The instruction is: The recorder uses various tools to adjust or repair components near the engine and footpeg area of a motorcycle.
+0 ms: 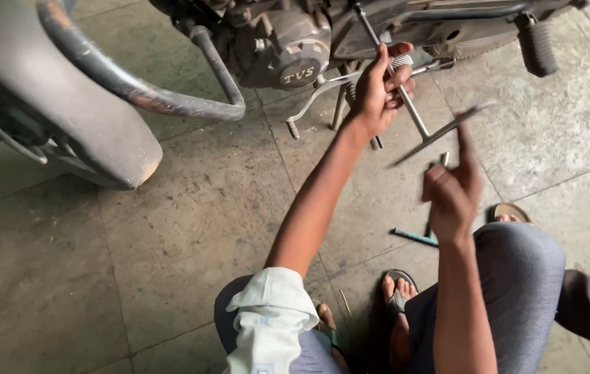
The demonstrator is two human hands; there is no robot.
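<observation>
The left hand (378, 90) is closed round the shaft of a T-handle wrench (406, 104) seated in the motorcycle engine (295, 48). The right hand (454, 194), blurred, touches the crossbar with a raised finger, not gripping; the fastener looks mid-turning, unfinished

Soft, even daylight; right hand (453, 197) motion-blurred.

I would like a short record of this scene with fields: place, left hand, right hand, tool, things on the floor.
place: tiled floor beside a motorcycle
left hand: left hand wrapped around the shaft of a T-handle wrench
right hand: right hand at the blurred crossbar, grip unclear
tool: shaft runs up toward the engine
things on the floor: blue-handled tool near the sandalled foot
</observation>
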